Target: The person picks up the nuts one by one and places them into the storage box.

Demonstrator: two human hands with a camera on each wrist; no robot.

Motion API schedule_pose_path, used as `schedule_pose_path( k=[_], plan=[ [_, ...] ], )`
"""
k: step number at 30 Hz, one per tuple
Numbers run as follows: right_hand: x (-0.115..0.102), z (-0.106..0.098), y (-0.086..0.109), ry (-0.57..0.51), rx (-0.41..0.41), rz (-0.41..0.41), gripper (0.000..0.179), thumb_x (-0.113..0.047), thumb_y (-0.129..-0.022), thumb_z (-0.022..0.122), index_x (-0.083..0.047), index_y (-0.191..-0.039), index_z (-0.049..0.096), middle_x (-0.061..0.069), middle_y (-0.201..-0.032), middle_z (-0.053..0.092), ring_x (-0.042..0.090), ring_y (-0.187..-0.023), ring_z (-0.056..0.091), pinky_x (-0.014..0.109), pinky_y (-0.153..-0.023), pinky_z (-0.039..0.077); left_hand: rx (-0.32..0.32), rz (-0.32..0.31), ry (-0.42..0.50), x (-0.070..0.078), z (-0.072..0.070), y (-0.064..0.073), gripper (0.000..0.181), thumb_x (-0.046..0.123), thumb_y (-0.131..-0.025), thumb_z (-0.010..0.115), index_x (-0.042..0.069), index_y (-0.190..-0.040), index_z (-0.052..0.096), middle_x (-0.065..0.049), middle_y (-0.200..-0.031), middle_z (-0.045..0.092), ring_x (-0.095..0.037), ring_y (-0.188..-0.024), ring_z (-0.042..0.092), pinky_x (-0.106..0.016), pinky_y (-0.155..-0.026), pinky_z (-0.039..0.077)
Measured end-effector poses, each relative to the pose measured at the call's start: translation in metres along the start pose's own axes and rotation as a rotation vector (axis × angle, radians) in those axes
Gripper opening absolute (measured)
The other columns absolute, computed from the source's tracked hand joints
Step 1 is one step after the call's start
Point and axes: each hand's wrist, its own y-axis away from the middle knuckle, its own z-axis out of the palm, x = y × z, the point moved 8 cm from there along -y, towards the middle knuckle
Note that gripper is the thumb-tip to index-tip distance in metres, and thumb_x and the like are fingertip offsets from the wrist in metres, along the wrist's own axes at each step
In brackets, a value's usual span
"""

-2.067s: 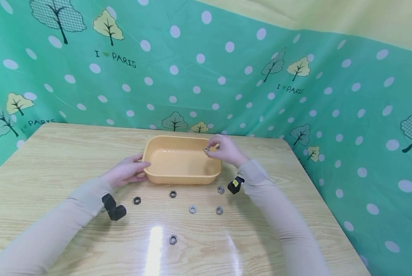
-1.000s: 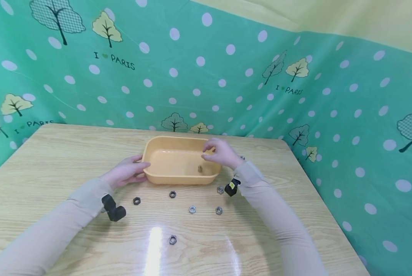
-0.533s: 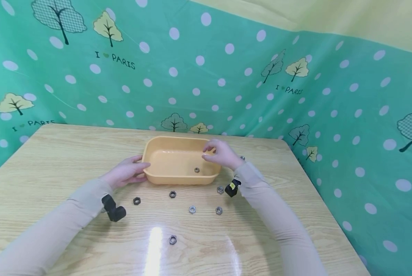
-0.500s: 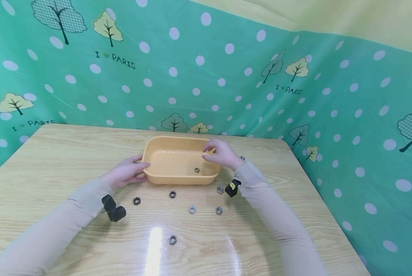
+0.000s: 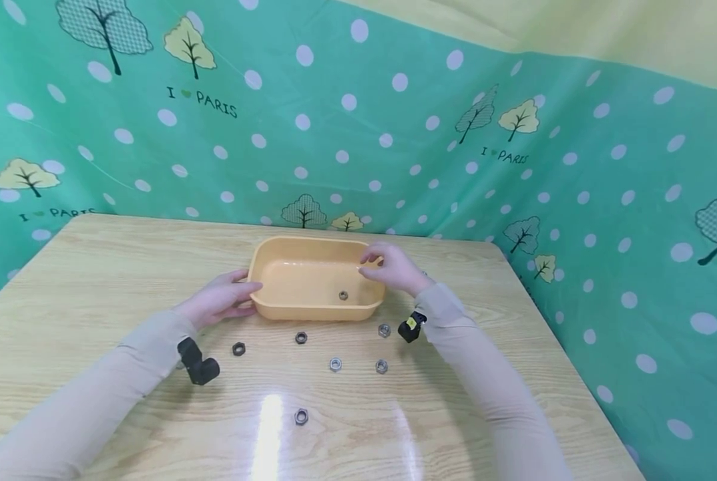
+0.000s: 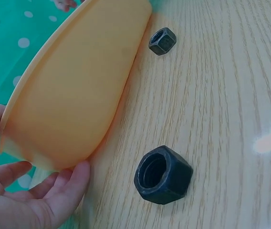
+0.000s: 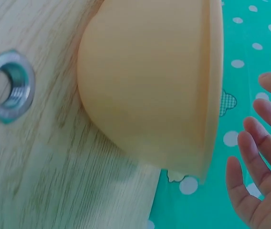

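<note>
A shallow orange plastic tub (image 5: 310, 312) stands on the table towards the back. At its left end my left hand (image 5: 223, 298) grips it, thumb over the rim and fingers against the outer wall, as the left wrist view also shows. Inside the tub lies one hex nut (image 5: 343, 295). Above the tub's right rim hovers my right hand (image 5: 392, 268), holding nothing, its fingers loosely bent and apart in the right wrist view. Nearest to that hand on the table is a silver nut (image 5: 384, 331). A black nut (image 6: 163, 175) lies close to my left hand.
In front of the tub several more nuts lie scattered, among them a dark nut (image 5: 301, 338), a silver nut (image 5: 335, 364) and a nut (image 5: 301, 417) closest to me. Another is mostly hidden behind my right wrist. A green curtain (image 5: 346, 133) hangs behind the wooden table (image 5: 154, 254).
The nut pinched in my right hand has been let go and dropped into the tub, where it settled. My right hand then shifted slightly right. The left hand has stayed put.
</note>
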Motion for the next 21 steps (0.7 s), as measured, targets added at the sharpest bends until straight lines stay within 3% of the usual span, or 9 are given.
schedule_pose_path(
  k=[5, 16, 21],
  plan=[
    [0.01, -0.007, 0.003, -0.03, 0.012, 0.026, 0.022, -0.01, -0.084, 0.068, 0.002, -0.102, 0.065, 0.015, -0.109, 0.064, 0.027, -0.1, 0.057, 0.038, -0.091, 0.054, -0.005, 0.003, -0.004, 0.001, -0.001, 0.0, 0.073, 0.022, -0.1, 0.045, 0.0, -0.151, -0.003, -0.03, -0.149, 0.025, -0.037, -0.135, 0.036, -0.033, -0.103, 0.047],
    [0.039, -0.017, 0.015, -0.071, 0.031, 0.118, 0.025, -0.015, -0.087, 0.066, 0.001, -0.106, 0.065, 0.015, -0.109, 0.064, 0.027, -0.098, 0.061, 0.036, -0.087, 0.056, -0.016, 0.004, -0.003, 0.003, 0.002, 0.001, 0.073, 0.022, -0.1, 0.045, 0.0, -0.15, -0.004, -0.031, -0.15, 0.024, -0.038, -0.135, 0.035, -0.036, -0.105, 0.045],
    [0.051, -0.024, 0.024, -0.086, 0.067, 0.119, 0.024, -0.013, -0.088, 0.064, 0.002, -0.106, 0.065, 0.017, -0.108, 0.064, 0.029, -0.098, 0.06, 0.04, -0.089, 0.055, -0.016, 0.005, 0.0, 0.003, 0.002, 0.001, 0.073, 0.022, -0.1, 0.044, 0.0, -0.15, -0.003, -0.031, -0.149, 0.024, -0.037, -0.134, 0.037, -0.038, -0.107, 0.044]
  ],
)
